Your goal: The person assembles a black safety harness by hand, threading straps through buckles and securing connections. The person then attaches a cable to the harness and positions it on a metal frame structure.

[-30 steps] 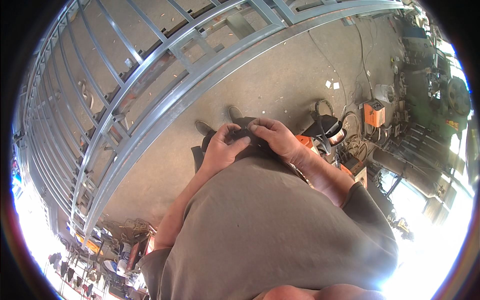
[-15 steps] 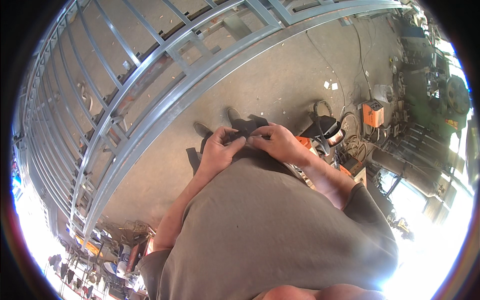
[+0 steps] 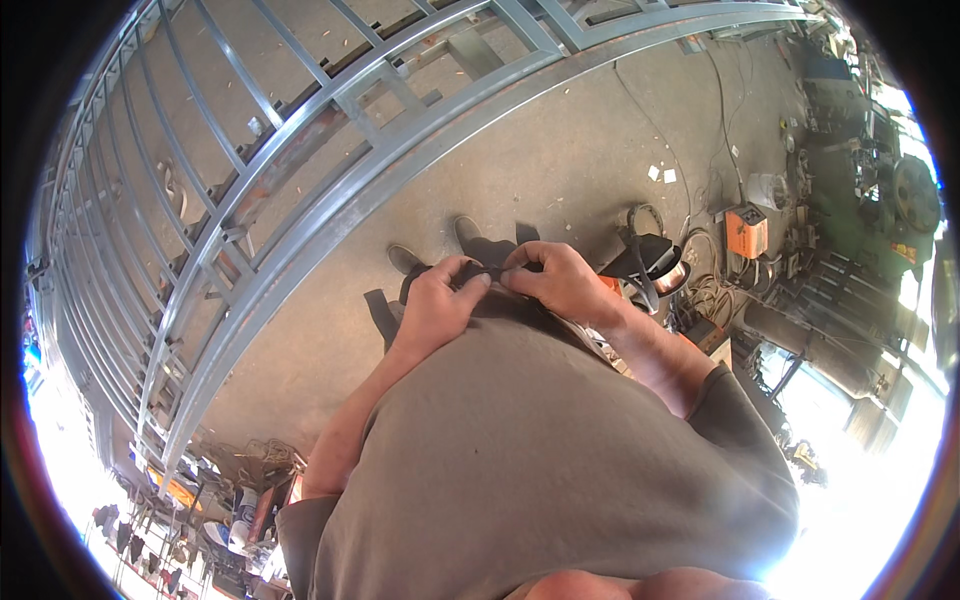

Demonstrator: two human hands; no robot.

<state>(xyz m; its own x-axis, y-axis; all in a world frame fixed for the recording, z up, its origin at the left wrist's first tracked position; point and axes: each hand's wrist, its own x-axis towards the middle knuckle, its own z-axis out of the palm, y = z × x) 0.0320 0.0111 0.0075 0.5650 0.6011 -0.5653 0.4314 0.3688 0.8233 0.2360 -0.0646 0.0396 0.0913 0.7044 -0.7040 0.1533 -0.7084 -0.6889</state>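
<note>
Fingers (image 3: 528, 253) around dark fabric (image 3: 493, 271) — white bucket (image 3: 769, 190) well apart, contents unclear

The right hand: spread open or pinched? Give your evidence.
Pinched: the right hand has its thumb and bent forefinger together at the dark cloth.

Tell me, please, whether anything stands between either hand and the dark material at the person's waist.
Nothing visible does: the left hand and right hand both pinch the dark material directly, though the exact grip is partly hidden. The metal frame stands apart, beyond the shoes.
</note>
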